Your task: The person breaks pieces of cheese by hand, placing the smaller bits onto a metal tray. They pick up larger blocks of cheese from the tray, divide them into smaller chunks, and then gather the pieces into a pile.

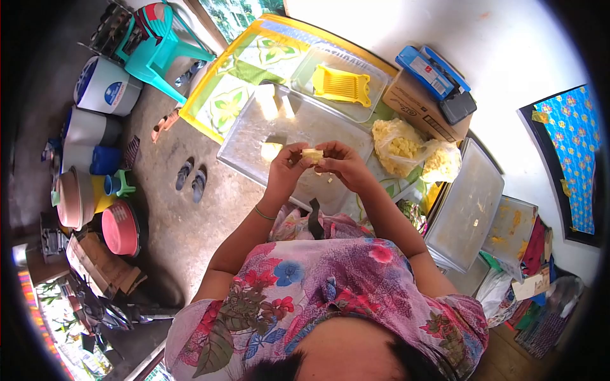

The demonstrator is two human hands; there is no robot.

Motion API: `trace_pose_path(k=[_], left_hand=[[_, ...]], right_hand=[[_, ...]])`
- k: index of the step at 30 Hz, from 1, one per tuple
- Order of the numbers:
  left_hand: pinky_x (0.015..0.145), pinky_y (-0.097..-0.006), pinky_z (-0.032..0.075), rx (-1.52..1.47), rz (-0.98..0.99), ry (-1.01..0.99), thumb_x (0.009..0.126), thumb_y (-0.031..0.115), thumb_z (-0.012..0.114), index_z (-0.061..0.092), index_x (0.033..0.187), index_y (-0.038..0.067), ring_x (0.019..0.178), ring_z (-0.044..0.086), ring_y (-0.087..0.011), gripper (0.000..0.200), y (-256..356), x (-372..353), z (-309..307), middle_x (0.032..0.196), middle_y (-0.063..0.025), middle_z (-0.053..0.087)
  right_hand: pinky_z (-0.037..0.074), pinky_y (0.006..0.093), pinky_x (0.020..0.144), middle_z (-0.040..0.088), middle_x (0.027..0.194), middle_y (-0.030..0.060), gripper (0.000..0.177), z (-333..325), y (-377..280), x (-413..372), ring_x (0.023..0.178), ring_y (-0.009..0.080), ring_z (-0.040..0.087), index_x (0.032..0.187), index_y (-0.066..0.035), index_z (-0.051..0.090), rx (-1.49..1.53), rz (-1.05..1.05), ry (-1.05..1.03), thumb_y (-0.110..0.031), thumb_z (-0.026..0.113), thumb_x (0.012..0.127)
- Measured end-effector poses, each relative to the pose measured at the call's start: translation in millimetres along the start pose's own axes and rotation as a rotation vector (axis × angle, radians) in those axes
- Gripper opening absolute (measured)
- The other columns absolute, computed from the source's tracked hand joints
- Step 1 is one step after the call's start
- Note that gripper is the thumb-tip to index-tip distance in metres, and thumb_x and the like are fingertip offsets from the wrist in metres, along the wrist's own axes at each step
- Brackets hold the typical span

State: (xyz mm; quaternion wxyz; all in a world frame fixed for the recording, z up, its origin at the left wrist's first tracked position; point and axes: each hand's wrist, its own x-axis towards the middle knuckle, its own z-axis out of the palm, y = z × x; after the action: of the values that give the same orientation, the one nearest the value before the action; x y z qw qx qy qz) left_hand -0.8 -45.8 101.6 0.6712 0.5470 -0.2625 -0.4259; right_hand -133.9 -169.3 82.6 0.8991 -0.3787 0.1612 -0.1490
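Observation:
Above the near part of a metal tray (241, 145), a small pale yellow dough-like piece (312, 154) is pinched between the fingertips of both hands. My left hand (290, 165) grips its left end, and my right hand (345, 166) grips the right end. Just left of my left hand, a yellowish lump (271, 151) lies on the tray. Farther back on it are a bright pale block (267, 103) and a narrower pale strip (288, 106). Small crumbs dot the tray below my hands.
Behind the tray, a yellow ridged board (343, 86) sits in a clear plastic container (305, 79). To the right are bags of yellow crumbly dough (400, 147) and a cardboard box (413, 105). Large flat trays (467, 203) lean at right. A turquoise chair (159, 60) stands left.

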Motion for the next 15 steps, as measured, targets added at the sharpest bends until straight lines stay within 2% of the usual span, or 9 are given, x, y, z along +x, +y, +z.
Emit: trace_pose_path(k=[2,5,9,15], left_hand=[[0.081,-0.0273,0.051,0.002,-0.065,-0.004,0.083,-0.002,0.061,0.054,0.111,-0.001,0.089,0.059,-0.0139,0.028,-5,2,-5,0.098,-0.0092,0.061],[0.077,-0.0261,0.052,0.05,-0.039,0.025,0.083,0.0,0.063,0.056,0.107,-0.002,0.082,0.06,-0.0132,0.026,-10,3,-5,0.09,-0.0082,0.062],[0.076,-0.0249,0.052,0.126,-0.056,0.054,0.082,0.003,0.066,0.056,0.105,-0.002,0.081,0.06,-0.0123,0.026,-11,3,-4,0.09,-0.0078,0.062],[0.075,-0.0252,0.052,0.183,-0.074,0.065,0.081,0.004,0.067,0.056,0.104,-0.003,0.081,0.06,-0.0126,0.026,-3,1,2,0.089,-0.008,0.062]], right_hand=[[0.053,0.0291,0.076,0.06,0.095,0.0072,0.03,2,-2,1,0.083,0.0161,0.062,0.112,0.001,0.056,-0.045,-0.007,0.036,-0.005,0.064,0.083],[0.052,0.0264,0.073,0.061,0.091,0.0058,0.028,7,-4,2,0.079,0.0135,0.062,0.109,0.002,0.058,-0.209,-0.051,0.109,-0.005,0.065,0.082],[0.05,0.0232,0.069,0.062,0.085,0.0046,0.025,9,0,2,0.075,0.0105,0.061,0.106,0.003,0.06,-0.491,-0.098,0.224,-0.004,0.065,0.082],[0.051,0.0236,0.069,0.063,0.084,0.0064,0.024,12,-2,-2,0.075,0.0117,0.062,0.103,0.003,0.061,-0.497,-0.129,0.248,-0.004,0.066,0.081]])
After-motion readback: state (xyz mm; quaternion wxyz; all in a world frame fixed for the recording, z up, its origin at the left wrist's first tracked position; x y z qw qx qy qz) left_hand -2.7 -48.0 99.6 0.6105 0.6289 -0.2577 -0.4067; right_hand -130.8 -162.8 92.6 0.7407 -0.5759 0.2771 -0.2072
